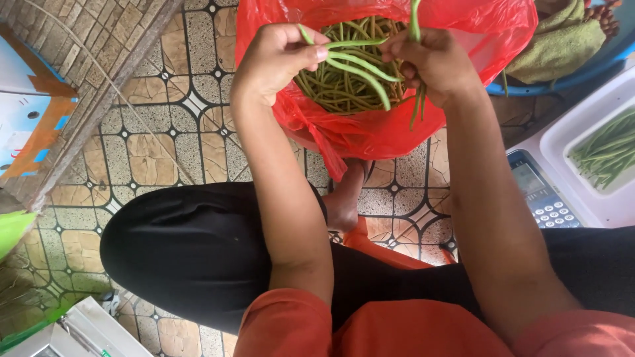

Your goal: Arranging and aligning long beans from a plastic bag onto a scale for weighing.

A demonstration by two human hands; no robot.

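A red plastic bag [370,135] stands open on the tiled floor, full of long green beans [344,89]. Both my hands are over its mouth. My left hand [281,56] pinches the ends of a few beans [360,66] between thumb and fingers. My right hand [433,63] grips a bundle of beans; some stick up past the top edge and some hang down below the fist [418,106]. The beans held by the left hand reach across to the right hand.
A white weighing scale [549,198] with a keypad sits at the right, its tray [562,142] holding more green beans [605,155]. A blue basin [595,63] with a green cloth is at top right. My legs in black trousers and a bare foot [347,198] lie below the bag.
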